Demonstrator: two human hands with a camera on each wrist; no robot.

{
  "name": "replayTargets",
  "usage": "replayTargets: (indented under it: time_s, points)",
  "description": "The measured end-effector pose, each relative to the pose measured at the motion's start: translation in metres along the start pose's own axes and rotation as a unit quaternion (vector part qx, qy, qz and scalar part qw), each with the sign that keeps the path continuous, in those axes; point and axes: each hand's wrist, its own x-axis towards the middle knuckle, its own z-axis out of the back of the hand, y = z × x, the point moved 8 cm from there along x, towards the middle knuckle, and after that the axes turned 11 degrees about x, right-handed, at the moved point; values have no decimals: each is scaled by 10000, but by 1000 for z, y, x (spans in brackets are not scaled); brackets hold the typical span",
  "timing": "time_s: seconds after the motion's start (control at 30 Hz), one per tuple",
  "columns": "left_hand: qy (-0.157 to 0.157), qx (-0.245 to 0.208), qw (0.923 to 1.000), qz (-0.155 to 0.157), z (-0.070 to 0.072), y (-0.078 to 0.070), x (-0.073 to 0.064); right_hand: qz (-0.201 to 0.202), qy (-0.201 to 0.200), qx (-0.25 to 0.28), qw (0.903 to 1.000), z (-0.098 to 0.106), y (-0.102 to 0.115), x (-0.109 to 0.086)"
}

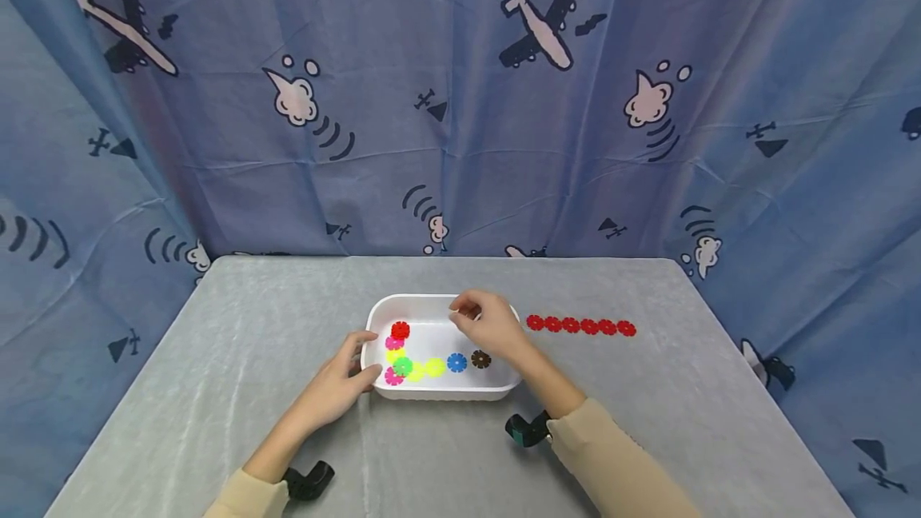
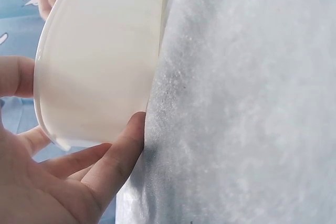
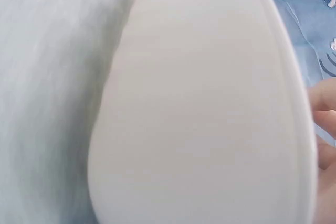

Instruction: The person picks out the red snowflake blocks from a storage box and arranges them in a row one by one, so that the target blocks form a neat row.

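A white plastic tray (image 1: pixel 440 394) stands on the table. My left hand (image 1: pixel 332 390) grips its left end, with fingers against the outer wall and at the rim; the left wrist view shows this hand (image 2: pixel 68 177) close up. My right hand (image 1: pixel 496 326) hovers over the right back part of the tray, thumb and fingertips bent close together. I cannot tell whether anything is between those fingertips. Inside the tray lie notched plastic discs: red (image 1: pixel 400 330), pink (image 1: pixel 393 376), green (image 1: pixel 403 366), yellow (image 1: pixel 435 367), blue (image 1: pixel 456 362) and brown (image 1: pixel 480 359).
Several red notched discs (image 1: pixel 580 325) form a row on the table, right of the tray. A pale grey cloth (image 1: pixel 273 318) covers the tabletop. Behind it hangs a blue curtain (image 1: pixel 388 102) with airplane prints. Each wrist wears a black device.
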Motion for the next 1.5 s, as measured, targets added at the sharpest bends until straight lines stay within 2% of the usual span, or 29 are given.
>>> replayTargets:
  time_s: [0.33, 0.53, 0.83, 1.1, 1.5]
  points:
    - [5, -53, 10000, -80, -3, -1, 1, -174, 454, -75, 9988, -41, 3, 14]
    - [-17, -74, 9999, -81, 0, 0, 1, -76, 538, -178, 9984, -61, 6, 24]
    - [-5, -199, 9995, -232, 0, -2, 1, -299, 721, -508, 9957, -89, -3, 35]
    - [-42, -100, 9998, -189, -1, 0, 2, -686, 830, -993, 9892, -99, -15, 37]
    - [-77, -57, 9998, -158, -3, 1, 2, -758, 895, -1354, 9838, -106, -24, 37]
